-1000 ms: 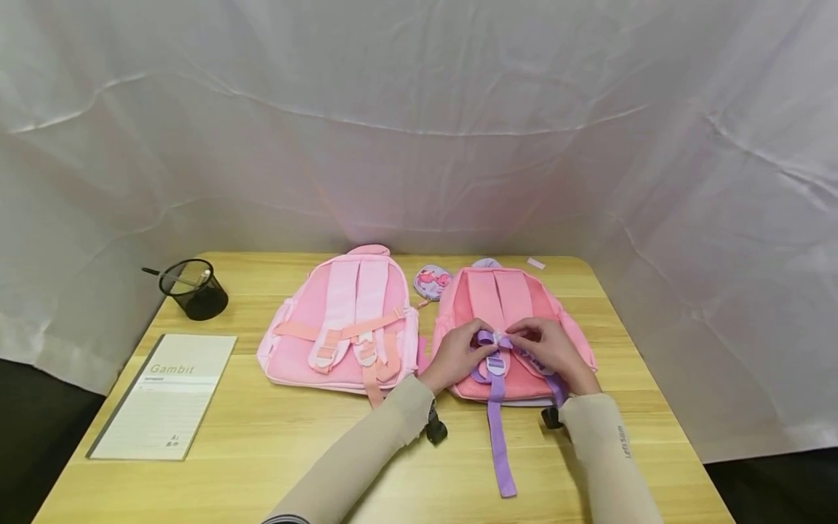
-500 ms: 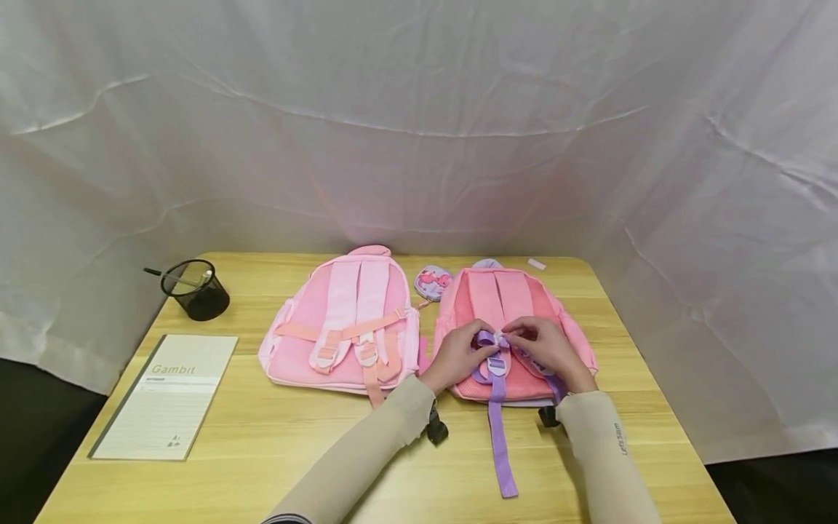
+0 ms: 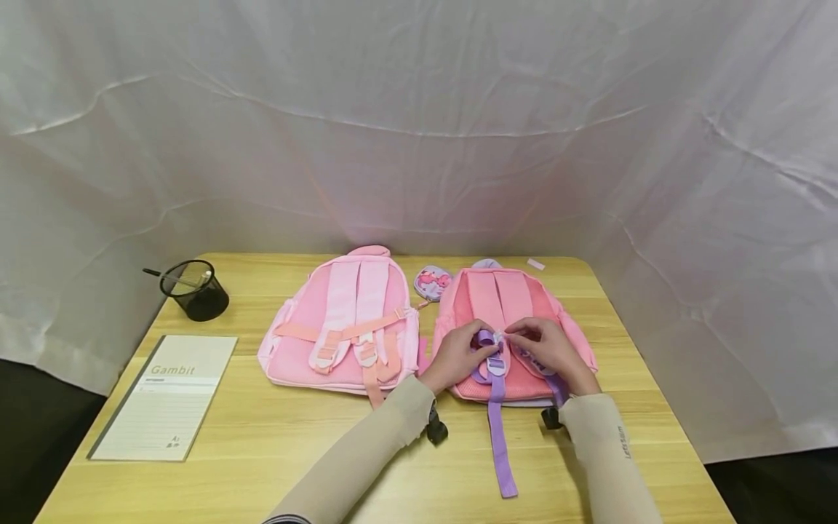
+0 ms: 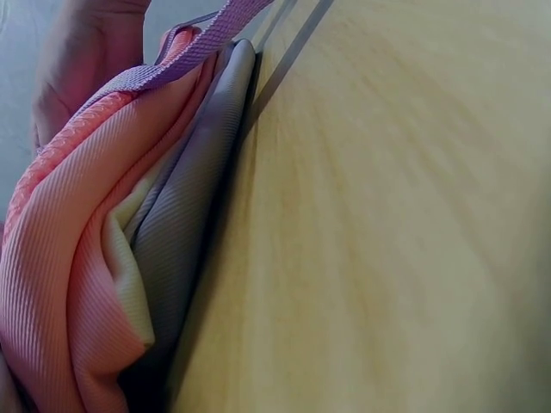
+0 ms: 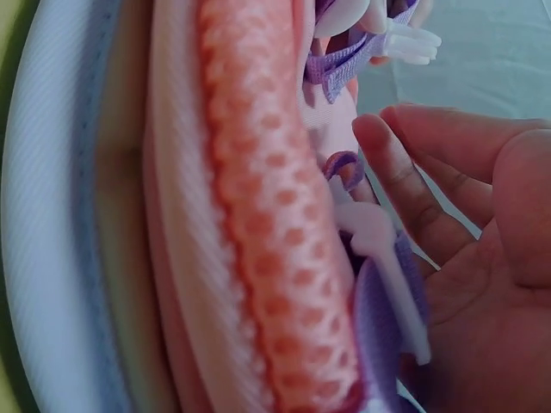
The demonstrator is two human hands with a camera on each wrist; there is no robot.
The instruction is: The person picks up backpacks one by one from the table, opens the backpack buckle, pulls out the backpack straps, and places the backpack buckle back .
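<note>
In the head view, my left hand (image 3: pixel 460 356) pinches a looped purple webbing strap (image 3: pixel 485 338) on the coral-pink backpack (image 3: pixel 458 378). A pronged white side-release buckle (image 5: pixel 410 43) sits on that strap, between the two hands. My right hand (image 3: pixel 543 348) is just right of the buckle. Its thumb and index fingertip (image 5: pixel 372 133) come together, with nothing visible between them in the right wrist view. A white strap adjuster (image 5: pixel 387 267) with purple webbing lies in front of that palm. The long purple strap end (image 3: pixel 499 444) hangs down over the table.
A light pink backpack (image 3: pixel 308 364) with orange straps lies to the left. A small printed pouch (image 3: pixel 432 282) lies between the bags. Far left are a notebook (image 3: pixel 157 407) and a black mesh pen cup (image 3: pixel 203 298) with a pen. Grey cloth (image 3: pixel 406 145) stands behind the table.
The white buckle and the purple strap at the fingertips have turned slightly, with less purple showing right of the buckle. Both arms and the bags stay nearly in place.
</note>
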